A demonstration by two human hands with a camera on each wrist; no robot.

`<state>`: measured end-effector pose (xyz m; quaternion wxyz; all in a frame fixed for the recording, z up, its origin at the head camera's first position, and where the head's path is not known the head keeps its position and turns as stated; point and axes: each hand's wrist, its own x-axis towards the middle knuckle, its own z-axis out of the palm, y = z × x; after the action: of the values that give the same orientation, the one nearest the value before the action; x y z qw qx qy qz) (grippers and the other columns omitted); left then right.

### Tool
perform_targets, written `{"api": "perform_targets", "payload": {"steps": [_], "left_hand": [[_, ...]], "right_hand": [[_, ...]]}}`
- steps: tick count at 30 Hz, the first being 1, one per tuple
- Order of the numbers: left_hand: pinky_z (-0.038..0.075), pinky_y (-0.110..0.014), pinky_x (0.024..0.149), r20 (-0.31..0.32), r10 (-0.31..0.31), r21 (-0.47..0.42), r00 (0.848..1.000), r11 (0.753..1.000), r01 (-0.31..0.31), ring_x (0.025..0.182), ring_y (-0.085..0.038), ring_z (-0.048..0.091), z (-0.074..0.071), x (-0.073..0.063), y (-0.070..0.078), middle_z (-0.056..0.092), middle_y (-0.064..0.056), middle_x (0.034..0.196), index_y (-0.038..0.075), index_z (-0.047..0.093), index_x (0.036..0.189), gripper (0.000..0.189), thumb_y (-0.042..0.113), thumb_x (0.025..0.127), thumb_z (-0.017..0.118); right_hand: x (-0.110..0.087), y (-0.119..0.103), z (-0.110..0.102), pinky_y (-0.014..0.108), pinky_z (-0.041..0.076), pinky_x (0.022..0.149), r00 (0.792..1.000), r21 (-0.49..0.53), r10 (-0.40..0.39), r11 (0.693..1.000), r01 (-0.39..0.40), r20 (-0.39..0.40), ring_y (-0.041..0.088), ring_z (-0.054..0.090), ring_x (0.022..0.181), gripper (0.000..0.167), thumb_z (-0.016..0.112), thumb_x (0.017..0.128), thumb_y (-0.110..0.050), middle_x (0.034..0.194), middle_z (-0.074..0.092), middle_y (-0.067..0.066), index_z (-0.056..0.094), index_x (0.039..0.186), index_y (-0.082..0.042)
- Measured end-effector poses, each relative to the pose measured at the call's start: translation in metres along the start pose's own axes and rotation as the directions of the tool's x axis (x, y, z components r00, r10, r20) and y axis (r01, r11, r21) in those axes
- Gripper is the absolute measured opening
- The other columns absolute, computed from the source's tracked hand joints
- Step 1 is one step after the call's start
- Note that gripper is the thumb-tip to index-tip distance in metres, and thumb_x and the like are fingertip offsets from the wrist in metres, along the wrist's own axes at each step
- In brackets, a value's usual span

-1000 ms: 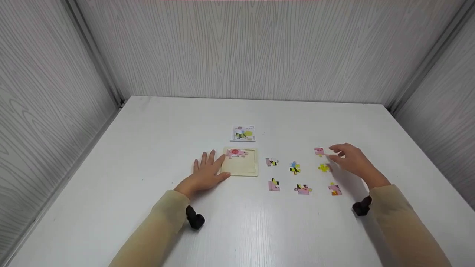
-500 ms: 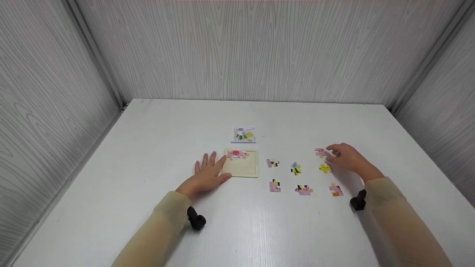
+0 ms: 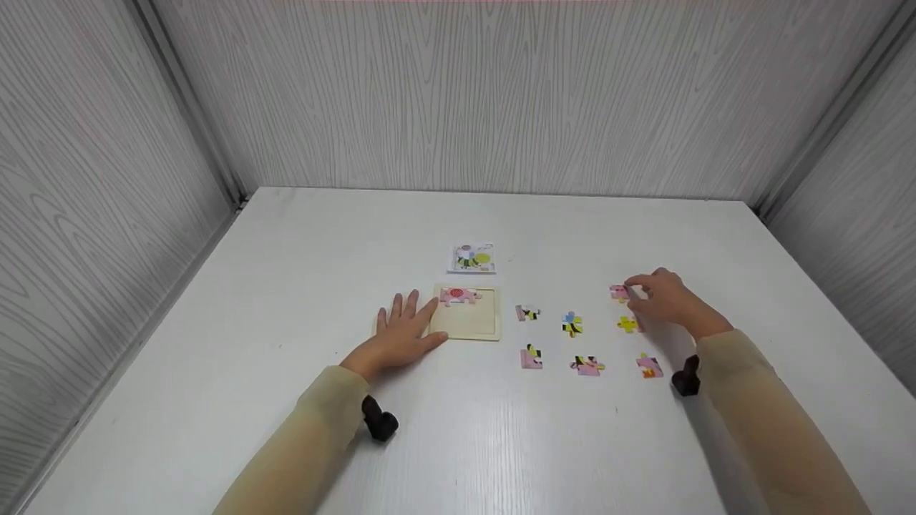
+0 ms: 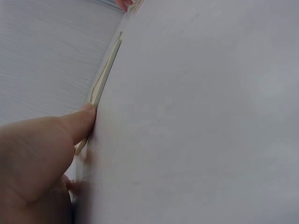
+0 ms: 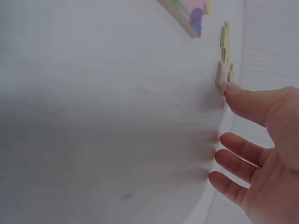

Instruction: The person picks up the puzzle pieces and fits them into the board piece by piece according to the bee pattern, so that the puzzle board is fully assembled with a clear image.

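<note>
My left hand (image 3: 397, 340) lies flat with fingers spread at the left side of a shallow wooden puzzle tray (image 3: 465, 337). Its thumb touches the tray's edge, as the left wrist view also shows. A pink puzzle piece with a red circle (image 3: 458, 295) sits along the tray's upper left. At the far right, my right hand (image 3: 665, 299) has thumb and index finger apart at the right edge of a pink puzzle piece (image 3: 617, 292). In the right wrist view the thumb (image 5: 247, 103) meets the edge of a piece; the index fingertip is hidden there.
Several loose puzzle pieces lie right of the tray, among them a yellow one (image 3: 627, 324), a blue and yellow one (image 3: 572, 324) and a pink-orange one (image 3: 650, 366). A square picture card (image 3: 471, 259) lies behind the tray. Wood-grain panels (image 3: 458, 93) border the white table.
My right hand has moved slightly left, bringing its fingertips from beside the pink piece to its right edge. The left hand stays on the tray's side.
</note>
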<state>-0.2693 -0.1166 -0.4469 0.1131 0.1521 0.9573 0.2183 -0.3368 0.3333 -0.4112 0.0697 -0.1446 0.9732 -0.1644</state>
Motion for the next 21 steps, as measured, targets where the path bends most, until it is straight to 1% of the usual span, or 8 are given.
{"api": "perform_targets", "payload": {"steps": [10, 15, 21], "left_hand": [[-0.007, -0.059, 0.104, 0.005, -0.010, -0.006, 1.000, 1.000, 0.010, 0.138, -0.038, -0.014, -0.0004, 0.0002, 0.0012, -0.005, -0.018, 0.154, 0.017, 0.015, 0.150, 0.072, 0.053, 0.094, 0.040], [-0.008, -0.058, 0.104, 0.012, -0.010, -0.007, 1.000, 1.000, 0.010, 0.137, -0.038, -0.014, -0.0011, 0.0005, 0.0014, -0.006, -0.017, 0.154, 0.017, 0.014, 0.151, 0.072, 0.054, 0.094, 0.040], [-0.008, -0.058, 0.104, 0.014, -0.012, -0.016, 1.000, 1.000, 0.012, 0.137, -0.037, -0.015, -0.0018, -0.0012, 0.0026, -0.006, -0.017, 0.154, 0.017, 0.014, 0.151, 0.072, 0.053, 0.094, 0.040]], "right_hand": [[0.0020, 0.0001, -0.0018, 0.053, 0.037, 0.081, 1.000, -0.020, 0.014, 1.000, -0.013, 0.020, 0.040, 0.042, 0.102, 0.037, 0.059, 0.090, -0.020, 0.111, 0.048, 0.027, 0.057, 0.123, -0.004], [0.0020, -0.0003, -0.0009, 0.051, 0.038, 0.080, 1.000, -0.001, 0.019, 1.000, -0.019, 0.000, 0.039, 0.042, 0.100, 0.032, 0.059, 0.090, -0.020, 0.108, 0.048, 0.026, 0.059, 0.117, -0.004], [0.0031, 0.0014, -0.0001, 0.050, 0.038, 0.077, 1.000, 0.008, -0.011, 1.000, 0.012, -0.022, 0.038, 0.043, 0.097, 0.026, 0.060, 0.090, -0.019, 0.105, 0.048, 0.025, 0.061, 0.111, -0.003]]}}
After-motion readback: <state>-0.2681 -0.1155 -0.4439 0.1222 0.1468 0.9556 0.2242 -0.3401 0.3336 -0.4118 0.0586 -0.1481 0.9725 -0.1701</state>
